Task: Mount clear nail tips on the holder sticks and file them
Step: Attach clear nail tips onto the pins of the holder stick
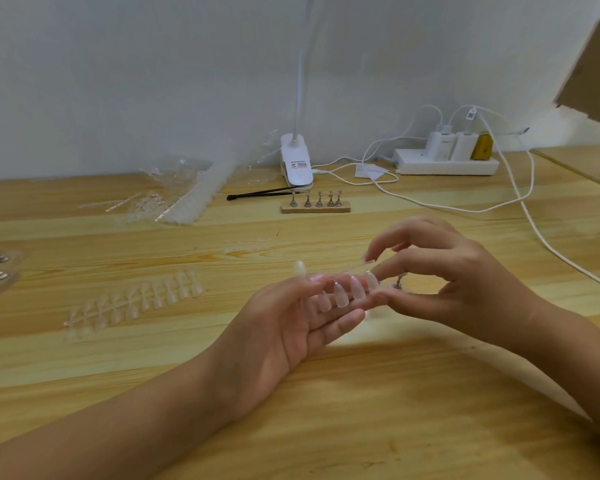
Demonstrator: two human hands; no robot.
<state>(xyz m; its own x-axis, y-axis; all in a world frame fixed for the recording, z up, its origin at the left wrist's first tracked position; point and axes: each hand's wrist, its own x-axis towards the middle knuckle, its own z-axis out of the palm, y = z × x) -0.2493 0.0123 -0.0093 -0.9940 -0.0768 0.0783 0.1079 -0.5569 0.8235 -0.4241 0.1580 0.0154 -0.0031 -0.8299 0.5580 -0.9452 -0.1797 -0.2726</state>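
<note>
So right now the left hand (pixel 284 327) is palm-up just above the table (pixel 361 427), fingers mostly straight. A strip of clear nail tips (pixel 342 294) lies across them, and the thumb looks to be pinning it near its left end. The right hand (pixel 458 282) has thumb and first 2 fingers curled in, pinching the strip's right end, so I'd say a tip is being snapped off its runner.

What I'd do for this step:
- Keep that left thumb pressed down so the runner can't flex.
- Twist the tip off at its stem, don't yank it. These things are thin, and I'd guess a hard pull cracks one or sends it flying.
- Stay low over the wood, because a dropped clear tip would be a pain to spot.

The holder sticks (pixel 318 199), 5 of them on a little wooden base, are well apart from the hands, back near the wall, with nothing mounted yet as far as I can tell. I'd pull that base closer first. There's a small metal bit (pixel 399 282) behind the right fingers, maybe another stick, but it's too blurry to say. A second strip (pixel 136 303) sits off to the left as spare.
</note>
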